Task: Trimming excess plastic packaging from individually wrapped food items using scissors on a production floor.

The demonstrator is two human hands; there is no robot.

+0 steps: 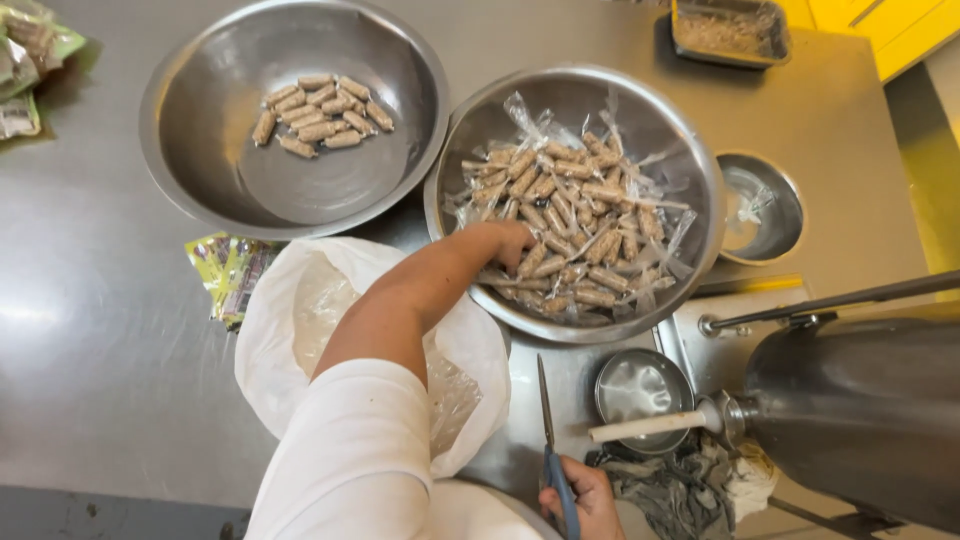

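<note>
Left hand in bowl of wrapped sausages; unwrapped ones in neighbouring bowl.

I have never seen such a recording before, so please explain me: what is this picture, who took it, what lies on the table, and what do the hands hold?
There is no machine doing the work here: a person works with bare hands, and one camera on the person's head looks down at them. The left hand reaches into the right bowl, full of small brown sausages in clear wrappers. The right hand, at the bottom edge, holds blue-handled scissors. The left bowl holds a few unwrapped sausages. On the steel table also lie a white bag, small packets, a small round tin, a grey rag and, at right, a metal machine with a nozzle.
</note>
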